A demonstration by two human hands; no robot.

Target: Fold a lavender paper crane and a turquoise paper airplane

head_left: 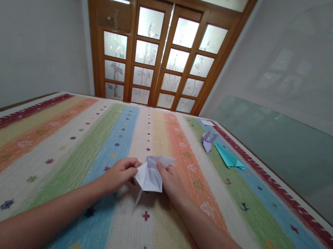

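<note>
A folded sheet of white paper (151, 177) is held up between my two hands, just above the striped cloth. My left hand (124, 172) pinches its left edge between thumb and fingers. On the other side, my right hand (169, 178) grips the right edge, with the thumb on the paper's face and the other fingers behind it, mostly hidden. The paper has several creases, a flap reaching out at the upper right, and a thin pointed strip hanging below on the left.
A striped, patterned cloth (82, 161) covers the bed-like surface. At the far right lie a purple folded-paper figure (207, 142) and a turquoise folded-paper piece (229, 156). Behind them is a small white paper (207, 123). Wooden doors with frosted panes (147, 52) stand at the far end.
</note>
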